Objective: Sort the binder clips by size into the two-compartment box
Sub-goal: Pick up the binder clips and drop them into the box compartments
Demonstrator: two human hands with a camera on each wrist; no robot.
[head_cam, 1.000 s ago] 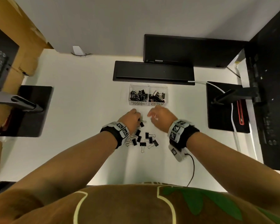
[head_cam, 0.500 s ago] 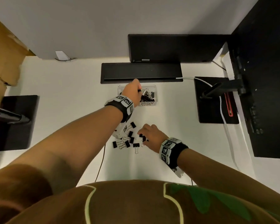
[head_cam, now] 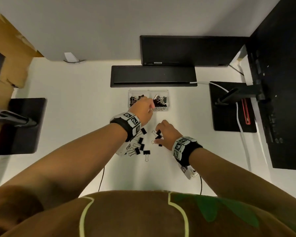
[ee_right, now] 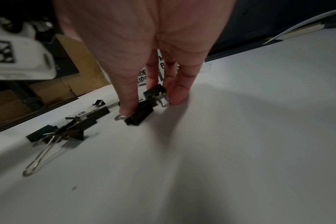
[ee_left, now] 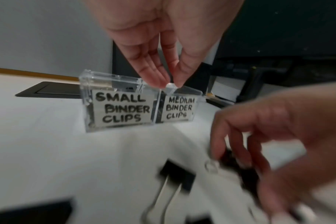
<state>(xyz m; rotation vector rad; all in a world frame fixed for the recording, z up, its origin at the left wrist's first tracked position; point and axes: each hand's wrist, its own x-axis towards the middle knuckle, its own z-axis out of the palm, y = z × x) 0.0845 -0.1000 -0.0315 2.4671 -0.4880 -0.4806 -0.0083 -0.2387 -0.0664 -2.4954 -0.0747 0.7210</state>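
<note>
Loose binder clips lie scattered on the white worktop, near side of the box, between the two wrists. One larger clip lies at the near edge of the scatter, wire handles pointing toward the person.

Clear two-compartment box stands on the worktop just in front of a black tray. Left compartment labelled "SMALL BINDER CLIPS", right "MEDIUM BINDER CLIPS". Both hold black clips.

Left hand is over the box, near the divider. In the left wrist view its fingers hang down straight and close together, tips at the top rim by the divider; no clip seen between them.

Right hand is down on the worktop at the right of the scatter. Thumb and fingers are curled round a black clip, pinching it; a second clip lies touching, just behind it.

Further out: black monitor base with a white cable to the right, another base to the left.
</note>
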